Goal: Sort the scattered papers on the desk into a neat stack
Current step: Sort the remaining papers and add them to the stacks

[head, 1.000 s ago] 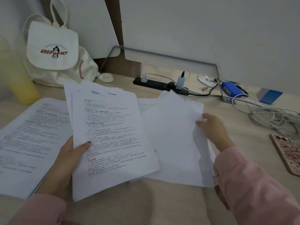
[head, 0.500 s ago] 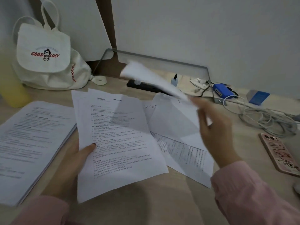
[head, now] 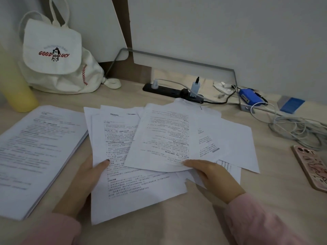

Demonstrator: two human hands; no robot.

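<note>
At desk (head: 177, 225) centre: overlapping papers (head: 230, 137), fanned, unaligned. Left hand (head: 83, 181) gripping lower sheaf (head: 134, 190) at left edge, thumb on top. Right hand (head: 212, 175) pinching tilted top sheet (head: 162, 138) at bottom edge.

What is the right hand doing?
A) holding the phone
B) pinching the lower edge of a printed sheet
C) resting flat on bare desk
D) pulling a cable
B: the right hand pinches the printed sheet at its lower edge, over the pile the left hand holds.
</note>
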